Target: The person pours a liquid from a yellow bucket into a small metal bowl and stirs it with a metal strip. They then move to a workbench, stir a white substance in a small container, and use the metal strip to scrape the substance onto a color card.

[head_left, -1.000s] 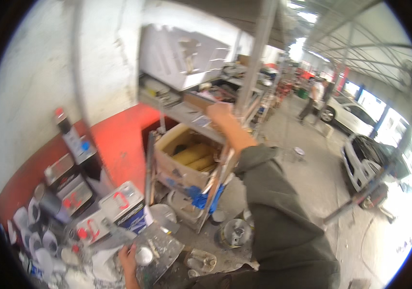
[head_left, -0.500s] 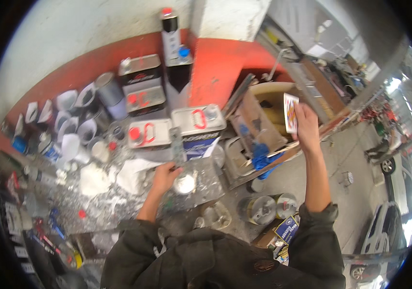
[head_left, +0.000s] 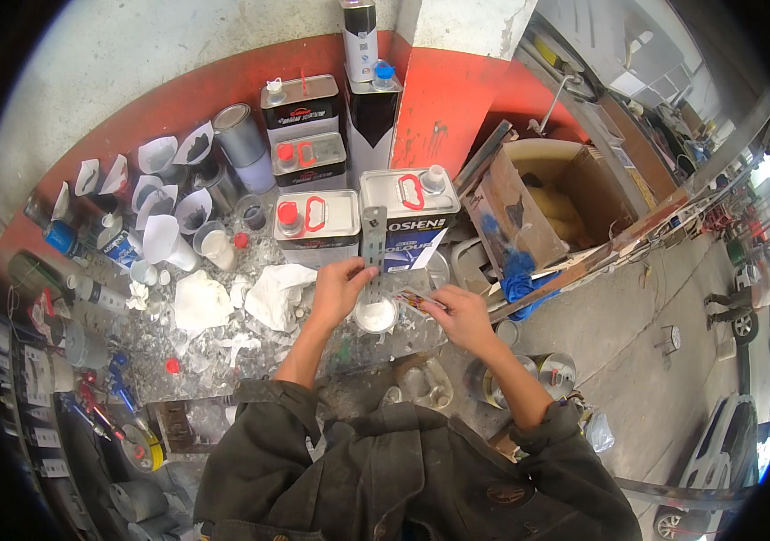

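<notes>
**Both hands loaded: strip in left, card in right, small white cup just below**

Left hand (head_left: 341,287): fingers pinched on the lower part of a grey perforated strip (head_left: 373,236). Strip stands roughly upright from the fingertips, upper end pointing away from the body, in front of the tins. Lower end is at the cup; can't tell if it dips in.

Right hand (head_left: 460,316): thumb and fingers closed on one end of a patterned card (head_left: 415,300). Card's free end points left, toward the strip, just above the cup's right side. Can't tell if card and strip touch.

Cup (head_left: 376,316) has white material in it and sits on the bench (head_left: 335,359), between the hands and slightly nearer the body than the left fingertips.

Beyond the left hand: red-capped tin (head_left: 315,221). Beyond the gap between the hands: larger white-and-blue tin (head_left: 410,203). Left of the left hand: crumpled white sheet (head_left: 277,298) near the wrist, then a second white sheet (head_left: 203,302). Farther left and beyond: paper cones (head_left: 168,242), some standing in cups. Loose red cap (head_left: 172,365) well left of the left forearm.

Beyond and right of the right hand: cardboard box (head_left: 513,185) with something yellowish inside; bunched blue material (head_left: 518,290) nearer. Round cans (head_left: 554,371) beside the right forearm, lower down.
</notes>
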{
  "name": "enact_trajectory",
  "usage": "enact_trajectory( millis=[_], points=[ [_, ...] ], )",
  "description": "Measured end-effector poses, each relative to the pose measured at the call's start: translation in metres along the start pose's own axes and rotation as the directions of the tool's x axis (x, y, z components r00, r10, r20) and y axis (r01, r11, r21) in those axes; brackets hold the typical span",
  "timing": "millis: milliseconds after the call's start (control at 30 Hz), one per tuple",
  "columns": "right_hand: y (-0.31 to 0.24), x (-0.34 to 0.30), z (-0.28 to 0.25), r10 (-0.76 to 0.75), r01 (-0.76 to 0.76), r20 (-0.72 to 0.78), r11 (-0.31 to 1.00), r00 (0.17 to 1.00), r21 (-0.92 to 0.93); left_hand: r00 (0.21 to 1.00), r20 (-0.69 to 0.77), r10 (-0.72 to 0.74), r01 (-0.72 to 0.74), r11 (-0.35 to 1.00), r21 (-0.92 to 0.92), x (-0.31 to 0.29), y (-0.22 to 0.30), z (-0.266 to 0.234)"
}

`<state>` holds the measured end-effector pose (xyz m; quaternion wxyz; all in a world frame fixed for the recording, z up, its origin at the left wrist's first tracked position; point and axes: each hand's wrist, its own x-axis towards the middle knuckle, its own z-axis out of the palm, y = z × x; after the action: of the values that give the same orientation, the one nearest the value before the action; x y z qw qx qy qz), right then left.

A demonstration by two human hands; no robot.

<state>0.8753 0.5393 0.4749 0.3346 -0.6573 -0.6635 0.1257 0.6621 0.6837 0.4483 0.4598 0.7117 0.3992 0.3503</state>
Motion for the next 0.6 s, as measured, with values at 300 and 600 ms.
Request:
enact_trajectory(
  millis=[300, 600],
  points=[
    [-0.031, 0.035, -0.001, -0.45, 0.424, -0.028, 0.858, 0.892, -0.291, 0.995, 0.018, 0.103, -0.103, 0.994, 0.03, 0.014, 0.04, -0.014],
    [-0.034, 0.054, -0.002, -0.598, 0.57, 0.059, 0.723, 0.8, -0.39, 0.989, 0.016, 0.146, -0.145, 0.989, -0.029, 0.022, 0.067, -0.02]
  ],
)
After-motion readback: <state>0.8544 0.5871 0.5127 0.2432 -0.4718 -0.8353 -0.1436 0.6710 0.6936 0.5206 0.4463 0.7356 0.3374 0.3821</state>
